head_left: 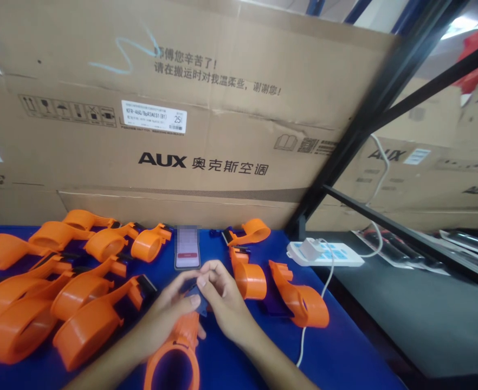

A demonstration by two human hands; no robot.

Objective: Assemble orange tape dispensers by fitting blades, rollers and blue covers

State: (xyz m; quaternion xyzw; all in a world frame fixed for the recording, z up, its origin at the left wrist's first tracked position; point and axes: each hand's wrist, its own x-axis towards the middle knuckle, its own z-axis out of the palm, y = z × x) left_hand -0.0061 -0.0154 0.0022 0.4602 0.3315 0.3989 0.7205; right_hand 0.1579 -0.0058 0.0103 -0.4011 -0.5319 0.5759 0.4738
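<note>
Low in the middle, my left hand (173, 303) is closed around the upper end of an orange tape dispenser (194, 374), its thumb pressed on a dark blue piece (200, 304) there. The dispenser's round hoop hangs down towards me. My right hand (225, 306) pinches at the top of the same blue piece; its fingertips meet those of my left hand, and the exact contact is partly hidden. Just beyond my hands lies a phone (187, 249) with a lit screen. Right of my right hand stand more orange tape dispensers (252, 280), several with dark blue parts.
Several orange tape dispensers (86, 333) crowd the left of the blue table surface (336, 357). Large cardboard boxes (206, 135) rise behind it. At right are a white power strip (344, 257), its cable (302, 346) crossing the table, and a black metal frame (344, 146).
</note>
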